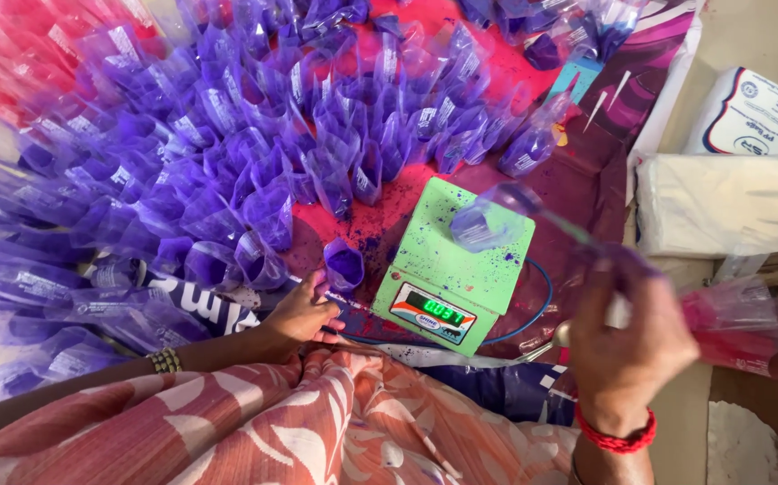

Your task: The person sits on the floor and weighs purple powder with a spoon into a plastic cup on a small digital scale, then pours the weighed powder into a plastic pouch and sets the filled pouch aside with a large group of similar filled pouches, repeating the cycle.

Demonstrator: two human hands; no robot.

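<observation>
left hand (303, 313) lowered, fingers curled | right hand (627, 346) raised, seemingly gripping

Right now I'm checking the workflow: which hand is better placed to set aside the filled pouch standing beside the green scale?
Left, probably. The left hand rests just below the filled pouch, beside the green scale. The right hand is farther off and looks occupied, gripping a pink packet.

One head-worn camera looks steeply down — close over the person's lap. It faces the green scale (456, 269) ahead — no second view.
</observation>
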